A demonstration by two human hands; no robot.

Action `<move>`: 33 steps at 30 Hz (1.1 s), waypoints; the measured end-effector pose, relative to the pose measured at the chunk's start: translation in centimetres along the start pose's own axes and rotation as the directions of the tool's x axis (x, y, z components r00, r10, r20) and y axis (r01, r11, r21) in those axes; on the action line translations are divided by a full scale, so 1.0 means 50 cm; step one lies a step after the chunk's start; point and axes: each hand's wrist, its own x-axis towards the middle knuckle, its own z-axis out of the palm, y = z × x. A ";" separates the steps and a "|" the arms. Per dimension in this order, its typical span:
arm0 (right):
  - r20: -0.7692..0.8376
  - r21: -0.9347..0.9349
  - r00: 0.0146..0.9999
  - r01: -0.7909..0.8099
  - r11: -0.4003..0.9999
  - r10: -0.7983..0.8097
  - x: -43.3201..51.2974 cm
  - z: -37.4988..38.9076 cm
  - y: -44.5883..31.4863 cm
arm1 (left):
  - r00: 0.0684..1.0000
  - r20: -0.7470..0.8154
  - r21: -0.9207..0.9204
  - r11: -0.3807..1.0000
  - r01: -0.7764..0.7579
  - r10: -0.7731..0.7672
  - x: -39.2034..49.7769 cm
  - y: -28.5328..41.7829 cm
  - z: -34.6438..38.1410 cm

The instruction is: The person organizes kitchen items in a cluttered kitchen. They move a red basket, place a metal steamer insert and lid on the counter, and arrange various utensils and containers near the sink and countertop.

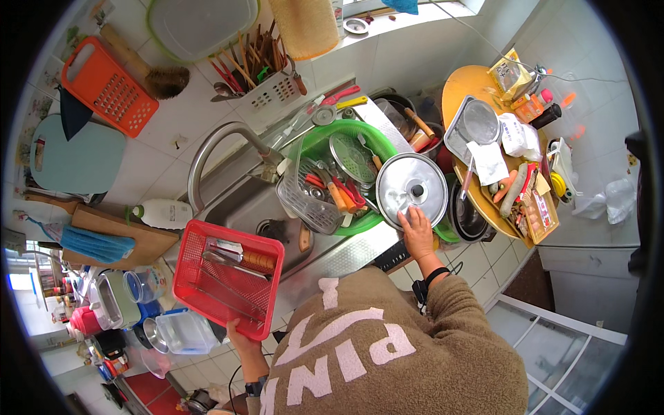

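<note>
My left hand (241, 334) grips the near end of a red plastic basket (223, 308), tilted over the front left of the sink (249, 205). Inside the basket lie metal utensils (233, 259) and an orange-brown ribbed item (258, 260). My right hand (419, 238) holds the near rim of a round metal pot lid (399, 179) with a black knob, fingers on its top. The lid overlaps the right side of a green plastic basin (384, 140). In that basin are a clear plastic basket (311, 207), a perforated steamer plate (353, 158) and several orange-handled tools (337, 197).
A curved faucet (207, 150) rises over the sink, beside a white bottle (163, 213). On the right, a wooden table (461, 85) bears a metal tray (456, 129), vegetables (513, 192) and packets. Dark pots (469, 218) stand below its edge. Chopsticks fill a white wall rack (270, 96).
</note>
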 end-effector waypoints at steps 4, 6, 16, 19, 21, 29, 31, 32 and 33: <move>0.020 0.042 1.000 0.004 0.999 -0.004 0.004 -0.013 -0.007 | 0.999 -0.042 -0.004 1.000 0.000 0.000 -0.002 -0.006 -0.009; 0.007 0.029 0.999 0.045 0.999 -0.045 0.015 -0.038 -0.015 | 0.999 -0.052 -0.011 1.000 -0.016 0.016 -0.003 -0.013 -0.010; 0.153 0.559 0.987 -0.122 0.820 0.043 0.268 -0.025 -0.225 | 0.994 -0.104 0.015 1.000 -0.009 0.011 -0.027 -0.012 0.013; 0.620 0.352 0.765 -0.469 0.810 0.173 0.374 0.006 -0.269 | 0.992 -0.123 0.000 1.000 -0.027 0.027 -0.035 -0.010 0.011; 0.718 0.216 0.650 -0.549 0.807 0.250 0.413 0.013 -0.278 | 0.995 -0.097 -0.018 0.999 -0.036 0.034 -0.041 -0.010 0.002; 0.778 0.020 0.561 -0.472 0.881 0.283 0.448 0.035 -0.296 | 0.991 -0.130 -0.015 1.000 -0.016 0.014 -0.041 -0.017 -0.063; 0.790 0.082 0.580 -0.423 0.903 0.200 0.446 0.049 -0.285 | 0.991 -0.137 -0.017 1.000 -0.009 0.007 -0.037 -0.014 -0.072; 0.778 0.122 0.603 -0.418 0.900 0.174 0.443 0.057 -0.279 | 0.991 -0.133 -0.018 1.000 -0.005 0.002 -0.034 -0.012 -0.075; 0.769 0.138 0.617 -0.419 0.898 0.170 0.439 0.064 -0.275 | 0.995 -0.099 -0.027 0.999 -0.019 0.016 -0.033 -0.010 -0.078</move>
